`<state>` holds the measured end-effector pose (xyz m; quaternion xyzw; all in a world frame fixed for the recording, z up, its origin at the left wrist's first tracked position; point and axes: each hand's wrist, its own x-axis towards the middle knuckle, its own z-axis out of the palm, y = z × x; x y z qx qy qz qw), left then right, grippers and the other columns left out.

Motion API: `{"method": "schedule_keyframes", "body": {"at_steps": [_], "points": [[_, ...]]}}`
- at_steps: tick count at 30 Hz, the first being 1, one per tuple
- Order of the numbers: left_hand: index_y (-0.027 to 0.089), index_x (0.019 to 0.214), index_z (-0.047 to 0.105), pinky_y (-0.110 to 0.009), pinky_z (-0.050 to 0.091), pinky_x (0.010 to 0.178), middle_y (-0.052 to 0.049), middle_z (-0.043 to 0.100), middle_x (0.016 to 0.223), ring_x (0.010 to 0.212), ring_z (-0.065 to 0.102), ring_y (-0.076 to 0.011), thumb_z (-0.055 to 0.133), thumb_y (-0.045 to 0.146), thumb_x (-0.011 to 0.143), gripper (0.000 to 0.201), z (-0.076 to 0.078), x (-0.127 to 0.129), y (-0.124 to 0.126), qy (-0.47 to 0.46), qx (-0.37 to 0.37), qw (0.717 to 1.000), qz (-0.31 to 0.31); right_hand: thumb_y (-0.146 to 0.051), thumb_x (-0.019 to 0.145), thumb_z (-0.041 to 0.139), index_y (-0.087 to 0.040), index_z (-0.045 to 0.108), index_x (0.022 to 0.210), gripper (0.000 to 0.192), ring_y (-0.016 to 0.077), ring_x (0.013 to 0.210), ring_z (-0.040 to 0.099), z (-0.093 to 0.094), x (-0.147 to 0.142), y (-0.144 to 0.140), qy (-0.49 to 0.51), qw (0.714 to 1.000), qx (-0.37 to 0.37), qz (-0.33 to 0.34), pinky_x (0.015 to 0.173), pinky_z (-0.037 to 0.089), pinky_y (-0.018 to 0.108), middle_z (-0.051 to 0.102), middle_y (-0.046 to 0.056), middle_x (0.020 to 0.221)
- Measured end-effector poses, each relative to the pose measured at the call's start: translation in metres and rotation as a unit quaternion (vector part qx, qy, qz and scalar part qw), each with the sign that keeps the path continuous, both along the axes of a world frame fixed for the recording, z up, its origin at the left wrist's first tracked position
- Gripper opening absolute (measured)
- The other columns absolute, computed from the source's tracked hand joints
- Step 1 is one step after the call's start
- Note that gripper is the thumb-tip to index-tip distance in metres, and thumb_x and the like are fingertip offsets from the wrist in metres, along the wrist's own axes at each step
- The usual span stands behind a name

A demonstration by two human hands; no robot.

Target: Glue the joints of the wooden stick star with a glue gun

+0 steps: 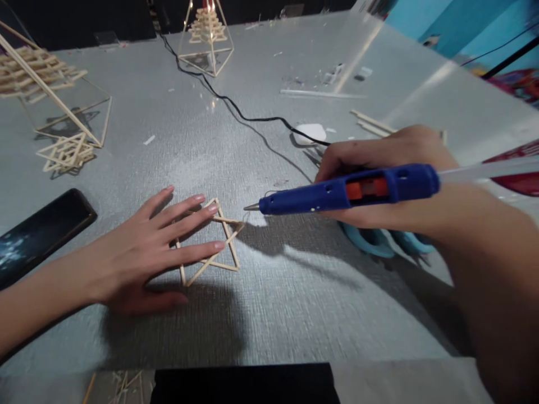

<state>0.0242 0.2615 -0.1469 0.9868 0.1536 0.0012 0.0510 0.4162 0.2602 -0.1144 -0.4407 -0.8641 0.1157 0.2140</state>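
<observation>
one stick star (214, 247) part-built | left hand (143, 258) flat, pinning it | right hand (379, 163) clenched on glue gun (349, 193), nozzle beside joint | gluing unfinished

Head-worn, looking forward and down from close above the grey table (295, 314), near edge at the bottom, far edge by the stick pyramid (206, 39).

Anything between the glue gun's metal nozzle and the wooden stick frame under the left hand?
Nothing: head view shows only bare grey table between the blue glue gun and the star-shaped wooden stick frame.
</observation>
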Motion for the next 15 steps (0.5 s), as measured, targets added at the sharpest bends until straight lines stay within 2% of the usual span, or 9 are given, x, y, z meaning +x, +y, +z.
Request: {"method": "schedule_keyframes", "body": {"at_steps": [3, 5, 10, 12, 15], "points": [[0.033, 0.17, 0.04, -0.072, 0.011, 0.136, -0.016, 0.023, 0.185, 0.172, 0.023, -0.0417, 0.077, 0.039, 0.092, 0.086, 0.002, 0.002, 0.0, 0.009, -0.008, 1.0, 0.009, -0.041, 0.084, 0.068, -0.024, 0.063, 0.077, 0.018, 0.0118, 0.046, 0.049, 0.005, -0.005, 0.0, -0.003, 1.0, -0.015, 0.011, 0.051, 0.037, 0.03, 0.06, -0.004, 0.054], [0.035, 0.171, 0.039, -0.069, 0.012, 0.137, -0.015, 0.02, 0.186, 0.172, 0.022, -0.0396, 0.075, 0.038, 0.095, 0.084, 0.003, 0.001, 0.0, 0.009, -0.011, 1.0, 0.003, -0.043, 0.081, 0.066, -0.024, 0.063, 0.076, 0.02, 0.0125, 0.045, 0.049, 0.007, -0.011, 0.0, -0.02, 0.998, -0.051, 0.027, 0.051, 0.037, 0.03, 0.058, -0.004, 0.053], [0.036, 0.17, 0.041, -0.068, 0.012, 0.137, -0.013, 0.02, 0.186, 0.173, 0.02, -0.0383, 0.073, 0.039, 0.098, 0.079, 0.003, 0.0, 0.002, 0.014, -0.015, 1.0, -0.005, -0.032, 0.076, 0.065, -0.026, 0.06, 0.073, 0.008, 0.0135, 0.044, 0.047, 0.003, -0.025, -0.005, -0.08, 0.992, -0.091, 0.022, 0.048, 0.033, 0.03, 0.059, -0.003, 0.053], [0.035, 0.169, 0.042, -0.069, 0.015, 0.136, -0.014, 0.023, 0.186, 0.172, 0.024, -0.0395, 0.072, 0.038, 0.098, 0.077, 0.002, 0.0, 0.002, 0.011, -0.018, 1.0, -0.003, -0.029, 0.079, 0.068, -0.026, 0.062, 0.075, 0.008, 0.014, 0.044, 0.051, 0.0, -0.025, -0.007, -0.092, 0.992, -0.081, 0.03, 0.047, 0.033, 0.029, 0.06, -0.003, 0.053], [0.035, 0.169, 0.042, -0.068, 0.019, 0.136, -0.014, 0.025, 0.185, 0.17, 0.029, -0.04, 0.07, 0.038, 0.1, 0.075, 0.0, 0.001, 0.002, 0.009, -0.02, 1.0, -0.008, -0.029, 0.09, 0.067, -0.025, 0.064, 0.084, 0.008, 0.0121, 0.04, 0.049, -0.005, -0.022, -0.009, -0.075, 0.995, -0.005, 0.069, 0.045, 0.032, 0.026, 0.058, -0.006, 0.052]]}}
